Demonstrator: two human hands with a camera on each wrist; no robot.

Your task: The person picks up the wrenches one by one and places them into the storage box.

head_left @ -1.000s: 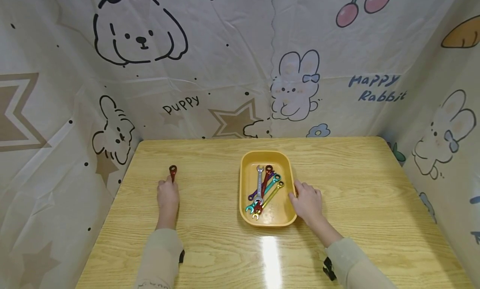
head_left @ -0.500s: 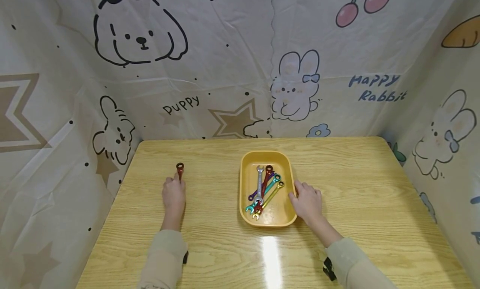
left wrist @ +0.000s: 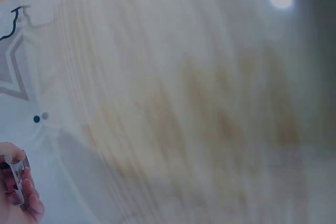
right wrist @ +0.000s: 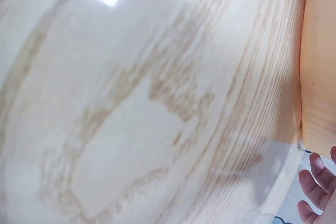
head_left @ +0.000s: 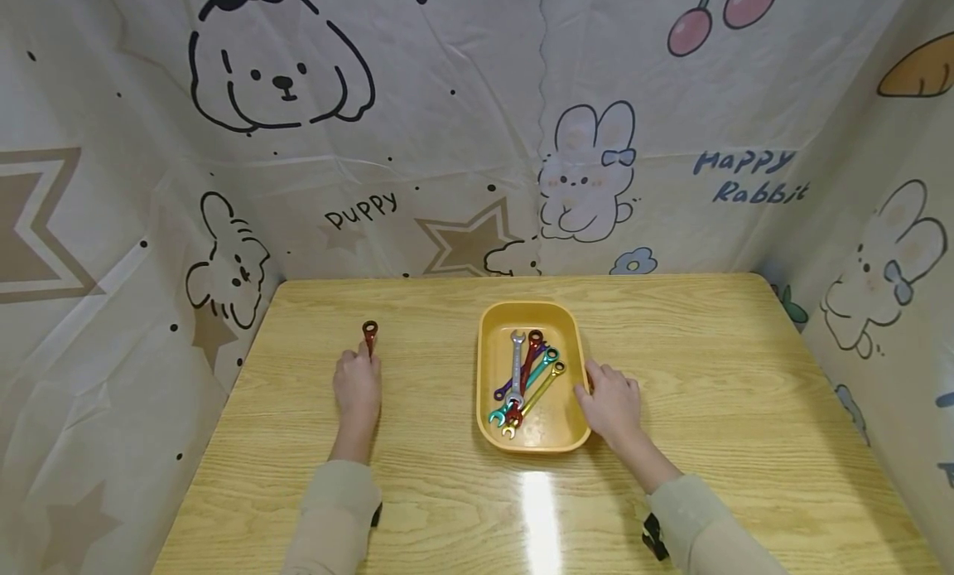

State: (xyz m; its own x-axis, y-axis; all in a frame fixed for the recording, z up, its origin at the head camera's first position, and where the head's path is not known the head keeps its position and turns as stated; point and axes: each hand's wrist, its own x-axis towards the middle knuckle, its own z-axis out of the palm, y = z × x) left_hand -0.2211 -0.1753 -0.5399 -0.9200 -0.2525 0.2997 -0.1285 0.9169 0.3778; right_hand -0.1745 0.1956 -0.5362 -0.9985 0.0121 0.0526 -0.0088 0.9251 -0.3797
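Observation:
My left hand (head_left: 358,384) grips a red ratcheting combination wrench (head_left: 370,333), its ring end pointing away past the fingertips. In the left wrist view, the fingers wrap round the shiny red wrench (left wrist: 16,182) at the lower left edge. My right hand (head_left: 611,403) holds the right rim of a yellow tray (head_left: 555,426), thumb over the edge and the other fingers outside. Inside the tray lie a silver wrench (head_left: 517,364), a red wrench (head_left: 528,366), a teal wrench (head_left: 540,368), a yellow wrench (head_left: 542,390) and a partly covered purple wrench (head_left: 509,387).
The tray stands on a wood-grain table (head_left: 440,492), right of the left hand. A pale cloth (head_left: 447,128) printed with cartoon animals hangs along the back and both sides of the table. A bright glare streak (head_left: 538,517) shows in front of the tray.
My left hand has shifted right and slightly away from me, carrying the red wrench towards the tray. The right hand, the tray and the wrenches inside keep their places.

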